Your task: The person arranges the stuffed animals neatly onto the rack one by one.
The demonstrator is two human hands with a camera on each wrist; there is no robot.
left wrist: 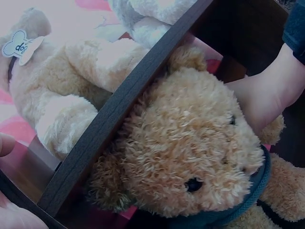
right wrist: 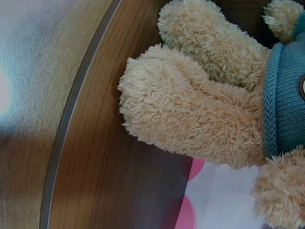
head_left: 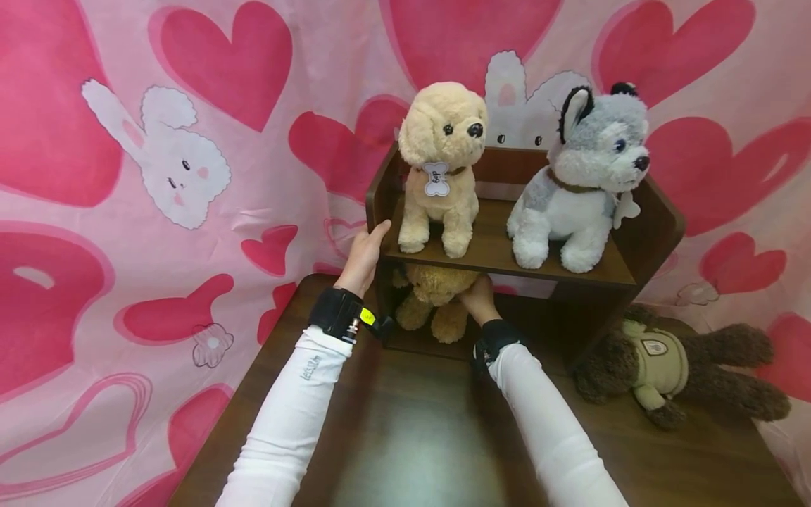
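Observation:
On the lower level of a small dark wooden shelf sits a curly tan teddy bear in a blue-green knitted top. My right hand holds this bear at its side near the neck; in the left wrist view the right hand reaches behind the head, its fingertips hidden. The bear's legs rest on the lower board. My left hand grips the shelf's left side panel. Above, on the top board, sit a cream plush dog with a bone-shaped tag and a grey-white plush husky.
A dark brown teddy bear in an olive top lies on its side on the table, right of the shelf. Behind everything hangs a pink cloth printed with hearts and rabbits. The shelf's right side panel stands beside the husky.

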